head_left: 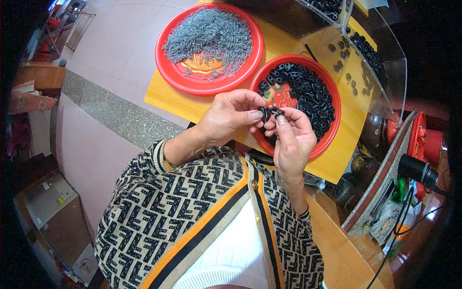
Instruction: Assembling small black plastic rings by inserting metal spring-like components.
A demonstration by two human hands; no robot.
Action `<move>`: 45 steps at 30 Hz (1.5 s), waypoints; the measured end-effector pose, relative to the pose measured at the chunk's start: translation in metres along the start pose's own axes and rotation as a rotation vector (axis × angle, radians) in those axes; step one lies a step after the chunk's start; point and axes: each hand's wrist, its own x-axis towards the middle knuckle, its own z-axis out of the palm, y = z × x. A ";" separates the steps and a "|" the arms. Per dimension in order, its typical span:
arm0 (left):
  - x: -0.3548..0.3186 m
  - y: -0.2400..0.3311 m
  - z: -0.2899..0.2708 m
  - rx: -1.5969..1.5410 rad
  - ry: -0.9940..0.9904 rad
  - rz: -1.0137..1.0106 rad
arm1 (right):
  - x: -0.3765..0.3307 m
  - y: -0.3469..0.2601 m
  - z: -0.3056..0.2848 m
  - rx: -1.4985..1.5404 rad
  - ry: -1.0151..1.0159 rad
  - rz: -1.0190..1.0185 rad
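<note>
My left hand (230, 115) and my right hand (293, 137) meet over the near rim of a red plate (332, 98) heaped with small black ring-shaped parts (310, 94). Both pinch a few of these black parts (268, 112) between thumbs and fingertips. A second, larger red plate (166, 67) to the left holds a pile of small grey metal pieces (209, 36). Both plates rest on a yellow board (161, 96).
A clear plastic bin (380, 72) with more black rings stands at the right of the board. Red machine parts (423, 139), a black cylinder (416, 168) and cables lie at the right. Pale floor tiles with a speckled grey strip (115, 113) stretch to the left.
</note>
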 end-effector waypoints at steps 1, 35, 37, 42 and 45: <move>0.000 0.000 -0.001 -0.031 -0.027 -0.013 | 0.000 0.000 0.000 -0.016 0.006 0.002; 0.000 -0.004 -0.001 0.161 -0.053 0.061 | -0.004 -0.007 0.001 -0.269 -0.014 0.051; 0.000 -0.003 0.002 0.142 -0.040 0.039 | -0.004 -0.007 0.002 -0.262 -0.015 0.054; 0.000 -0.002 0.000 0.276 -0.080 0.124 | -0.002 -0.008 0.001 -0.246 -0.016 0.094; 0.000 -0.001 0.000 0.334 -0.104 0.163 | 0.000 -0.011 -0.002 -0.260 -0.041 0.154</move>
